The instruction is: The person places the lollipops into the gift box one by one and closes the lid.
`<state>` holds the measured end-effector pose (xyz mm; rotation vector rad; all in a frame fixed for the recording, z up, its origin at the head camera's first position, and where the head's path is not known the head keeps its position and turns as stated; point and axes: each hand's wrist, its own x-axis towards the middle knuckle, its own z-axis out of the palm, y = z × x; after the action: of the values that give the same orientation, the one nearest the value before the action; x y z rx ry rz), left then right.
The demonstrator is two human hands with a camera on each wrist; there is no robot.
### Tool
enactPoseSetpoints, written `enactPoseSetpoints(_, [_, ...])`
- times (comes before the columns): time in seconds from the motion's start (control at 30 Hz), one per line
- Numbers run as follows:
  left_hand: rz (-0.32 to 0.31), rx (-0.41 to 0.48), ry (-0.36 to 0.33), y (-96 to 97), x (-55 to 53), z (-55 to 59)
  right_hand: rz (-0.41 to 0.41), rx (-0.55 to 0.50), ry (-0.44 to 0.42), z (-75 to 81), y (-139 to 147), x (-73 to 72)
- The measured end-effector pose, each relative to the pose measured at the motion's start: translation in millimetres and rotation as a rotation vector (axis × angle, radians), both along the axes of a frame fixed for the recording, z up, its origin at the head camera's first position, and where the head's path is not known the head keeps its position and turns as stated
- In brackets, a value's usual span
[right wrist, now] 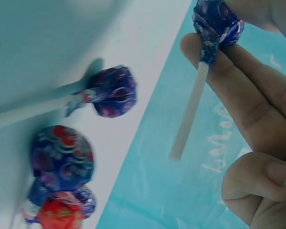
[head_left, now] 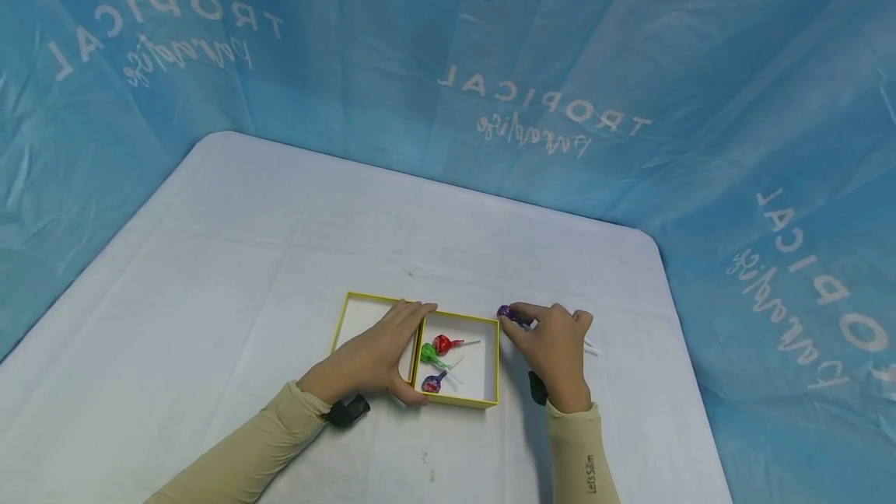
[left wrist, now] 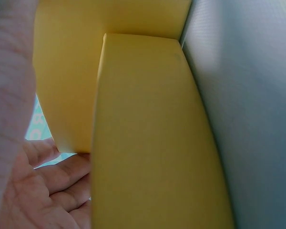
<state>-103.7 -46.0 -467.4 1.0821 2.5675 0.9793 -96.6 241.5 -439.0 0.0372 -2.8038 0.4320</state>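
A shallow white-lined yellow box [head_left: 497,364] has a red lollipop [head_left: 442,344], a green lollipop [head_left: 429,354] and a purple lollipop [head_left: 432,384] in its left part. My left hand [head_left: 378,352] spans this box and holds it, thumb at the near wall and fingertips at the far one. Just right of the box, my right hand [head_left: 556,341] pinches another purple lollipop [right wrist: 214,24] by its wrapped head; its white stick hangs free in the right wrist view. In the left wrist view, yellow box walls [left wrist: 152,133] fill the middle, with fingers behind them.
A second yellow-rimmed tray [head_left: 341,323] adjoins the box on the left, partly under my left hand. By my right hand lie more lollipops: a purple one [right wrist: 114,90], a blue-purple one [right wrist: 62,157] and a red one [right wrist: 62,214]. White cloth [head_left: 350,208] covers the table; blue printed curtains [head_left: 392,61] surround it.
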Motion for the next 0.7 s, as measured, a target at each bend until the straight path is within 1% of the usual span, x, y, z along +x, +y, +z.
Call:
enactPoseSetpoints(0.17, [0.0,0.004,0.014,0.1,-1.7,-0.9,0.036,-0.018,0.113,8.7,-4.5,-0.5])
enactPoseSetpoints(0.27, [-0.002,0.005,0.015,0.1,-2.0,-0.2,0.063,-0.039,0.145,14.5,-8.5,0.5])
enactPoseSetpoints(0.4, [-0.004,0.009,0.021,0.4,-2.3,1.0,0.101,-0.063,0.149,22.5,-16.2,4.3])
enactPoseSetpoints(0.47, [-0.006,0.009,0.027,0.4,-2.3,1.2,0.133,-0.067,0.145,25.1,-20.5,6.8])
enactPoseSetpoints(0.57, [-0.012,0.002,0.027,-0.1,-1.6,1.1,0.21,-0.068,0.124,26.5,-26.6,11.2])
enactPoseSetpoints(0.7, [-0.014,-0.002,0.009,-1.3,0.6,1.4,0.304,-0.059,0.09,23.8,-34.6,15.4])
